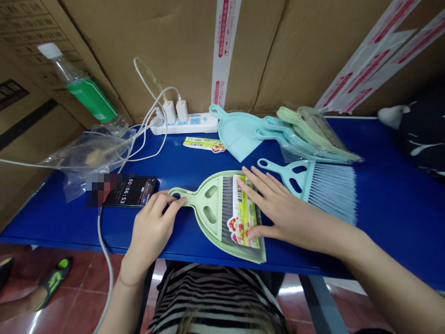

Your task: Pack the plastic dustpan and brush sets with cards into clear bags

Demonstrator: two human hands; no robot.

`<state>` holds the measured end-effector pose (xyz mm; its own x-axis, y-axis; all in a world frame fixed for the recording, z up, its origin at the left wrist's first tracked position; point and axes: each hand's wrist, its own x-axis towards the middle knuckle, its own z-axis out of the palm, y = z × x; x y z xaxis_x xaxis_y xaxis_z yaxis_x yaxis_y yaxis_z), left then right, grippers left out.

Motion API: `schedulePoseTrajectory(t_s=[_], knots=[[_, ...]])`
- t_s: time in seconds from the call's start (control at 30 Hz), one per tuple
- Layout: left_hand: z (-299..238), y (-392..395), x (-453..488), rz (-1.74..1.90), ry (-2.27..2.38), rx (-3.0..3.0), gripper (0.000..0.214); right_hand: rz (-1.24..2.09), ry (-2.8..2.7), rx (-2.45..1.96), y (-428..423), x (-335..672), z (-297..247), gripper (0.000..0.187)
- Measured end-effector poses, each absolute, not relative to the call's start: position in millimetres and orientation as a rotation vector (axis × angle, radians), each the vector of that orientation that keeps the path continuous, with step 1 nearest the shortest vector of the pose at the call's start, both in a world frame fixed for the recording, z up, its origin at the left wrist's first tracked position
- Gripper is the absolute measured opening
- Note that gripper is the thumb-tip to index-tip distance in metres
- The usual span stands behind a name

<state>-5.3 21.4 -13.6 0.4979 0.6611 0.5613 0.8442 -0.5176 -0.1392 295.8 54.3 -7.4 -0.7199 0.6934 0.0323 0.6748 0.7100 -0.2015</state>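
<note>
Blue table, left hand on green dustpan, right hand on label

**Legend.** Far left of the hands, a smartphone on the blue table displays the timer reading 00:06:53. Near centre, the card label on the green dustpan carries Chinese characters, too small to read. Far, the red print on white packing tape is likewise illegible; a loose label shows a barcode.

My left hand curled, fingers bent forward, wrist low; my right hand spread flat, fingers splayed, palm down.
</note>
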Motion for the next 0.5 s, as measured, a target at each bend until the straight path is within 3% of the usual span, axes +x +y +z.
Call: schedulePoseTrajectory(t_s=[0.23, 0.5], knots=[[-15.4, 21.7, -6.0, -0.651, -1.257, -2.347, 0.025, 0.017, -2.757, -1.172, 58.5, 296.1, -9.6, 0.09], [-13.7, 21.4, -5.7, -0.671, -1.232, -2.348, 0.023, -0.002, -2.763, -1.201, 61.5, 296.2, -7.0, 0.088]])
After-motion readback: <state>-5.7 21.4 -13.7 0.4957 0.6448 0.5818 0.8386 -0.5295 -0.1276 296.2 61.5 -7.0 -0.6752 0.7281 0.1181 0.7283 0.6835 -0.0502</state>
